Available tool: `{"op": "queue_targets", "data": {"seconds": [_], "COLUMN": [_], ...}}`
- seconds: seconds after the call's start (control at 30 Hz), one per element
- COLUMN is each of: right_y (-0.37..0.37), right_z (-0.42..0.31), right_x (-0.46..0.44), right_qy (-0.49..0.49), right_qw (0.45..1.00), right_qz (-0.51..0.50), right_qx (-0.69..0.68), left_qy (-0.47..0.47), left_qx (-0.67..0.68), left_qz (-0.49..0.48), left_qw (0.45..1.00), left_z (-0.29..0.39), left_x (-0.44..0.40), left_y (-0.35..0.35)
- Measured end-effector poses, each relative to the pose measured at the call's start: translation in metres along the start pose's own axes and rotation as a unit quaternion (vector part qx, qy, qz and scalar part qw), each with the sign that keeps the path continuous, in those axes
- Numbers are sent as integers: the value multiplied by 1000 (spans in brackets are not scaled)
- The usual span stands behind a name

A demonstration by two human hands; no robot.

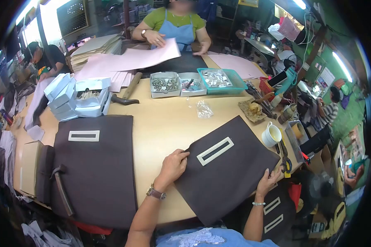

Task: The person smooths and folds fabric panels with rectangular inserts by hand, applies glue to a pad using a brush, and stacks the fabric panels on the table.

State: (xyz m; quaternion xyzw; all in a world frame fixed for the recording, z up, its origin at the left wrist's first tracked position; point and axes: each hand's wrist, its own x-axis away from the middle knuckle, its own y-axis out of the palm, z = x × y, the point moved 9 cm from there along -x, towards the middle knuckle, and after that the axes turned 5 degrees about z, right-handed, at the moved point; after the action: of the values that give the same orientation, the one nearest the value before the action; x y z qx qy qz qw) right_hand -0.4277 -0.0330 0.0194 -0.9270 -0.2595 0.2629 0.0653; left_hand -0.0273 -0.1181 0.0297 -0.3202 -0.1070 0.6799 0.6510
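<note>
A dark brown panel (231,181) is held tilted over the front right of the table, with a pale rectangular frame (215,151) on its upper part. My left hand (174,165) pinches its left edge. At the lower right edge, my right hand (268,182) grips the same panel, its fingers partly behind it. To the left, another dark panel (99,177) lies flat on the table, bearing a similar pale frame (83,136). A hammer (62,191) rests on that panel.
Across the table (160,123), a person in a blue apron (177,31) handles pink sheets (152,55). White boxes (78,96), another hammer (128,92) and trays of small metal parts (165,83) stand between us. A cup (271,135) and scissors (286,158) sit near the right edge.
</note>
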Motion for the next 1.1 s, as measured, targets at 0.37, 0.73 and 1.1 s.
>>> {"op": "queue_targets", "data": {"seconds": [0.37, 0.73, 1.1], "right_y": [-1, -2, -4], "right_z": [10, 12, -11], "right_x": [0, -3, 2], "right_qy": [13, -8, -59], "right_qw": [999, 1000, 995], "right_qz": [6, 4, 17], "right_qx": [-42, -10, 77], "left_qy": [7, 2, 16], "left_qx": [-9, 1, -22], "left_qz": [-3, -3, 1], "left_qw": [1000, 1000, 1000], "left_z": [0, 4, 2], "left_x": [0, 0, 1], "left_y": [2, 0, 4]}}
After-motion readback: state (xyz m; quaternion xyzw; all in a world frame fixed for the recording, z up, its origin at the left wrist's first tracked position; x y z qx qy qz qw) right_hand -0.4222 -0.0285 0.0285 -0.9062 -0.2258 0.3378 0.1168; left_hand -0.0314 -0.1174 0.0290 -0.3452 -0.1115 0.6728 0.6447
